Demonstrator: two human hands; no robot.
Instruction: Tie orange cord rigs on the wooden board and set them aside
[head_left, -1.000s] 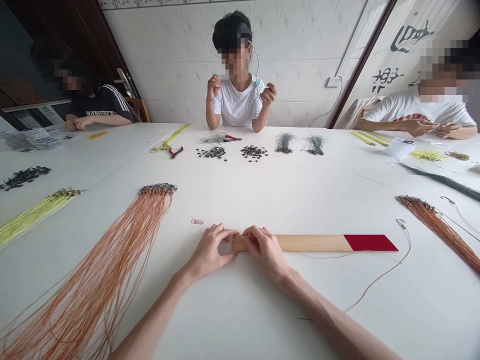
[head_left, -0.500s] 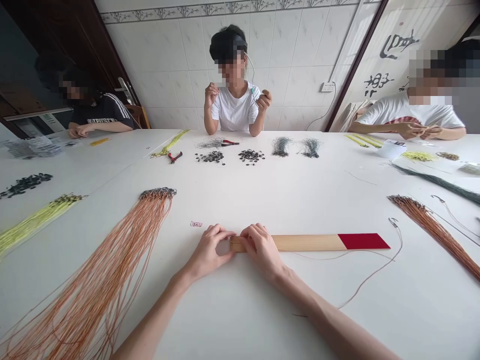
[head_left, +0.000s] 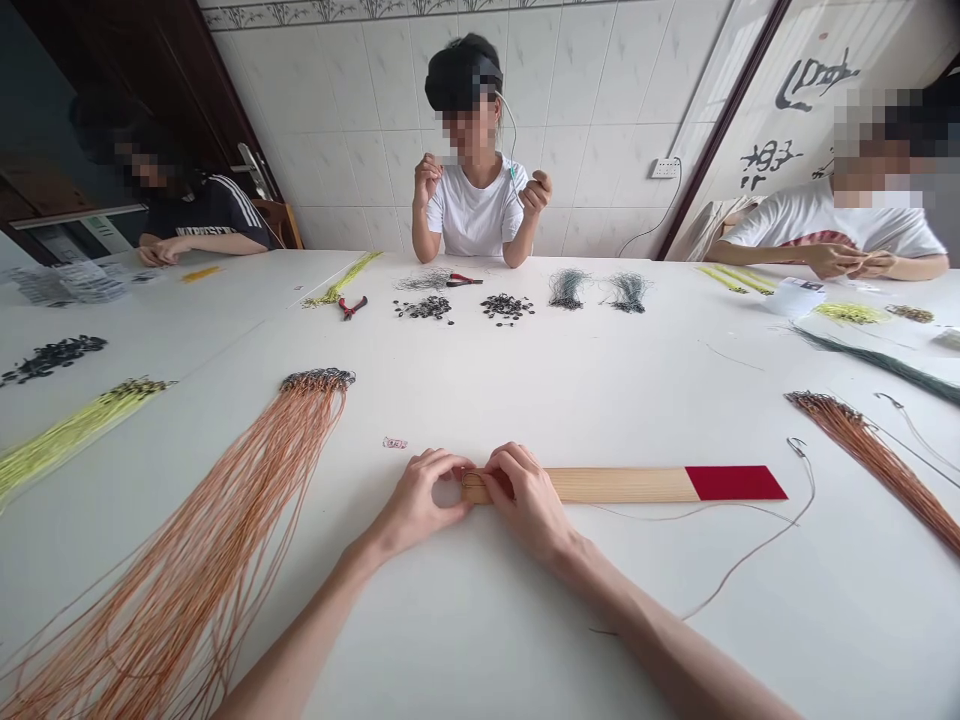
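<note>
My left hand (head_left: 418,490) and my right hand (head_left: 521,502) meet at the left end of a flat pine strip (head_left: 600,486), which lies on the white table (head_left: 570,400). Their fingers press on that end and partly hide it. A red band (head_left: 735,483) covers the strip's far end. A thin brown cord with a small metal hook (head_left: 796,448) curves across the table beyond my right hand. To my left lies a long bundle of orange cords (head_left: 217,510).
Another orange bundle (head_left: 870,470) lies at the right. Several piles of black pieces, green strands and yellow cords line the far table, with red-handled pliers (head_left: 349,306) among them. Three people sit around the table, working with their hands.
The whole view has shifted slightly with my head. My hands stay on the left end of the strip, with no clear change in their hold.
</note>
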